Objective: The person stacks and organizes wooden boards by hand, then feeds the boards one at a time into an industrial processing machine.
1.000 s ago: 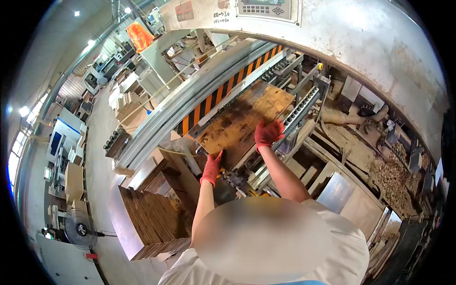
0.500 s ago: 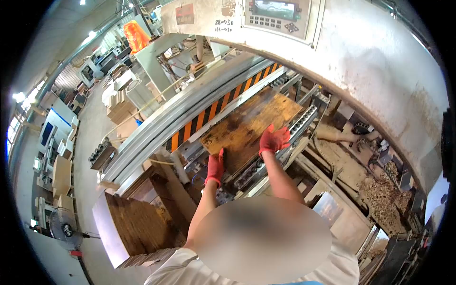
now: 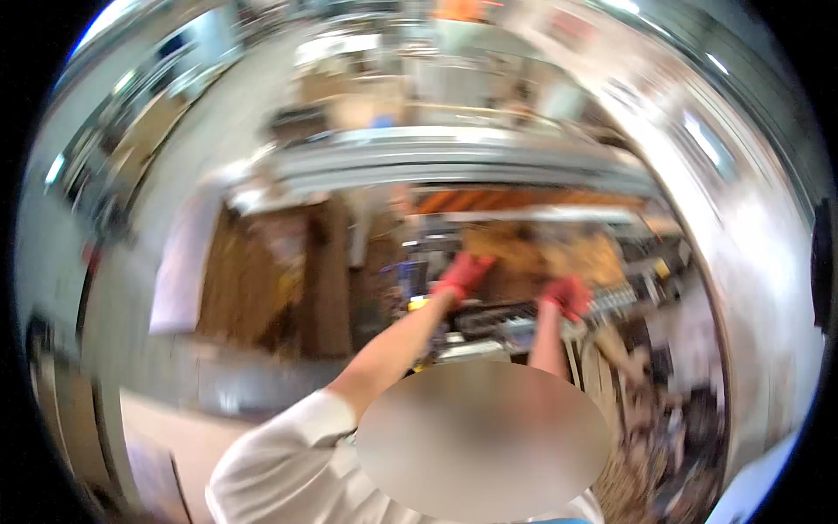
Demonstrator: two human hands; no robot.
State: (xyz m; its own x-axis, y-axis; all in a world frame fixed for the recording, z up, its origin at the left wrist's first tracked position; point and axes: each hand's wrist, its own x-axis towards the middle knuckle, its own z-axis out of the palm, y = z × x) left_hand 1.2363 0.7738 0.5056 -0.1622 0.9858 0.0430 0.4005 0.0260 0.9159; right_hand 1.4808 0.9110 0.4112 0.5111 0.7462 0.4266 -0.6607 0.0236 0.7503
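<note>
A brown, stained board (image 3: 524, 258) lies on the machine's rails, blurred by motion. My left hand (image 3: 464, 273), in a red glove, is at the board's left end. Near the board's front edge, toward the right, is my right hand (image 3: 567, 298), also red-gloved. The fingers of both hands are smeared, so their hold on the board cannot be made out. Behind the board runs an orange and black striped strip (image 3: 524, 200).
A stack of brown boards (image 3: 262, 279) stands to the left. Long grey metal beams (image 3: 454, 166) cross behind the stripes. The pale machine housing (image 3: 698, 201) curves along the right. Roller rails (image 3: 611, 299) sit in front of the board.
The view has swung round, so the beams now run level and the board stack appears higher. Both hands remain by the board; the picture has become strongly blurred.
</note>
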